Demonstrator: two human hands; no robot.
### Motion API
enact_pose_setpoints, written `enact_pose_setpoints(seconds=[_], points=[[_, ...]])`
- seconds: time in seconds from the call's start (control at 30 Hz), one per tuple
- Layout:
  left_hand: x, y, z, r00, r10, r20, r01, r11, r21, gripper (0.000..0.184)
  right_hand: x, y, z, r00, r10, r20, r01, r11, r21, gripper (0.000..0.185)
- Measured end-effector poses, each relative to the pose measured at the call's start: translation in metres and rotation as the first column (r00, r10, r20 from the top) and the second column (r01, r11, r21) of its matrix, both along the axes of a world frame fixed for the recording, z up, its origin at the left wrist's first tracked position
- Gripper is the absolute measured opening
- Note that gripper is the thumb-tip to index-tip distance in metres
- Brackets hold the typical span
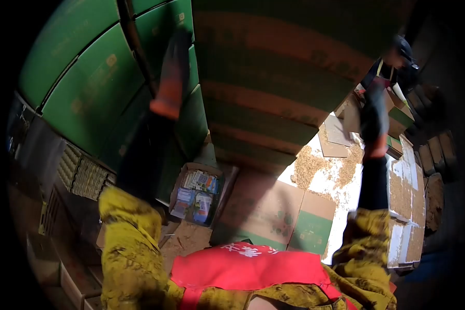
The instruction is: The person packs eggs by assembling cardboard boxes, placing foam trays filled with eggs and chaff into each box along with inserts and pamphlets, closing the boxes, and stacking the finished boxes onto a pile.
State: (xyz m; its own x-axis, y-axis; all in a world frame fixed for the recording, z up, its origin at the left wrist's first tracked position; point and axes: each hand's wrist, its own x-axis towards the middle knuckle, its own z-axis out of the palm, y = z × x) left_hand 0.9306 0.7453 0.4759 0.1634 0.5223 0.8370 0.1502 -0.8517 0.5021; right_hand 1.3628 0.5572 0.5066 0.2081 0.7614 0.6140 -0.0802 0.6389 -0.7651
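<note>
My left hand (171, 75), in a dark glove with an orange cuff, is raised in front of the green boxes (101, 77) at the left. Its fingers are blurred but look stretched out, with no held object visible. On the other side, my right hand (374, 116) reaches forward, gloved the same way and smeared; its fingers seem extended, and nothing shows in it. Between the hands rises a tall stack of brown and green cartons (274, 82), its front in shadow. Whether either hand touches a box cannot be made out.
An open box of small colourful packets (196, 194) stands below centre. Cardboard with green print (263, 206) lies beside it. Yellowish stacked trays (82, 173) are at the left. A person in a dark cap (395, 59) is beyond my right hand, near an open carton (398, 111).
</note>
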Motion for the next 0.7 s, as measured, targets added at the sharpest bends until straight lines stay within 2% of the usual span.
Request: enact_pose_setpoints(seconds=[0.03,0.07,0.1,0.13,0.17,0.2,0.23,0.3,0.33,0.37,0.43,0.53,0.63,0.67,0.7], points=[[-0.011,0.037,-0.064,0.920,0.354,-0.165,-0.288,0.900,0.328,0.043,0.006,-0.012,-0.056,0.999,-0.026,0.023,0.030,0.980,-0.198,0.057],[-0.021,0.073,-0.126,0.697,0.711,-0.092,-0.511,0.583,0.632,0.040,0.011,-0.027,-0.112,0.998,0.006,0.056,0.017,0.917,-0.400,0.066],[-0.014,0.047,-0.156,0.848,0.517,-0.116,-0.470,0.836,0.284,0.040,0.013,-0.036,-0.163,0.995,0.080,0.059,-0.032,0.820,-0.572,0.075],[0.005,0.015,-0.168,0.957,0.272,0.098,-0.253,0.951,-0.176,0.040,0.007,-0.044,-0.203,0.988,0.154,0.026,-0.092,0.711,-0.697,0.085],[0.019,0.008,-0.187,0.948,0.221,0.227,-0.123,0.918,-0.377,0.040,-0.010,-0.048,-0.224,0.987,0.160,-0.029,-0.133,0.686,-0.716,0.097],[0.031,0.003,-0.203,0.937,0.220,0.271,-0.077,0.887,-0.456,0.040,-0.026,-0.046,-0.241,0.993,0.122,-0.004,-0.090,0.712,-0.696,0.097],[0.042,-0.002,-0.215,0.927,0.229,0.298,-0.050,0.861,-0.506,0.041,-0.039,-0.039,-0.254,0.996,0.089,0.020,-0.052,0.736,-0.675,0.097],[0.059,-0.008,-0.239,0.921,0.234,0.311,-0.025,0.833,-0.553,0.041,-0.055,-0.009,-0.272,0.954,0.068,0.293,0.087,0.869,-0.486,0.091],[0.065,-0.011,-0.248,0.917,0.235,0.321,-0.012,0.823,-0.568,0.042,-0.051,0.008,-0.294,0.924,0.050,0.379,0.165,0.842,-0.513,0.088],[0.068,-0.018,-0.258,0.916,0.228,0.331,0.003,0.820,-0.572,0.042,-0.062,0.015,-0.288,0.953,0.014,0.303,0.136,0.874,-0.467,0.071],[0.073,-0.032,-0.271,0.909,0.191,0.372,0.065,0.814,-0.578,0.043,-0.054,0.031,-0.287,0.784,0.181,0.594,0.215,0.819,-0.532,0.046],[0.081,-0.038,-0.271,0.880,0.101,0.464,0.203,0.805,-0.558,0.044,-0.050,0.031,-0.299,0.665,0.197,0.720,0.231,0.863,-0.449,0.029],[0.100,-0.008,-0.242,0.822,0.011,0.569,0.308,0.833,-0.461,0.046,-0.049,0.048,-0.306,0.683,0.076,0.726,0.287,0.886,-0.363,0.030],[0.109,0.004,-0.230,0.800,-0.012,0.600,0.327,0.847,-0.419,0.046,-0.045,0.057,-0.303,0.643,0.092,0.760,0.297,0.885,-0.359,0.030],[0.117,0.019,-0.219,0.779,-0.030,0.626,0.339,0.860,-0.381,0.047,-0.047,0.065,-0.298,0.729,0.078,0.680,0.290,0.865,-0.410,0.030]])
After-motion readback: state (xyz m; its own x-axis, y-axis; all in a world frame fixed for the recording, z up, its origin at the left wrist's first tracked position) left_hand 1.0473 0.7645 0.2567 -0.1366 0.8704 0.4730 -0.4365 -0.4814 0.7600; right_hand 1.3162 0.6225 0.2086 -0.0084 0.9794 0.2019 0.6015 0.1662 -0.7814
